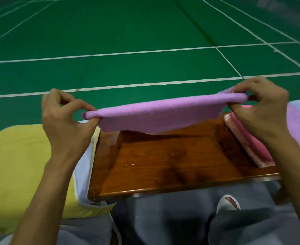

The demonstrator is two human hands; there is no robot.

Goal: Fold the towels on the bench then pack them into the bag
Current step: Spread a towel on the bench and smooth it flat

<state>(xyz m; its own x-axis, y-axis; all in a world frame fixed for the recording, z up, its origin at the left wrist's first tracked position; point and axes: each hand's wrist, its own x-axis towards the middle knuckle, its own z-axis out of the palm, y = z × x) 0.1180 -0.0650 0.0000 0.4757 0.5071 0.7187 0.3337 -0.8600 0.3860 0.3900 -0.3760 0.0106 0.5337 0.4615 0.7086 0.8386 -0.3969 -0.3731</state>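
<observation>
one wide-angle view from the wearer's head, facing forward and down, close over the left hand (66, 124) and right hand (262, 112) at mid frame; bench (163, 165) below centre, court floor (128, 32) across the upper half.

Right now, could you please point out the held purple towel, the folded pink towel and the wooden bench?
purple towel (156, 114), head view, middle of the stretched cloth.
pink towel (251, 144), head view, its top face.
bench (163, 165), head view, bare wooden top.
</observation>
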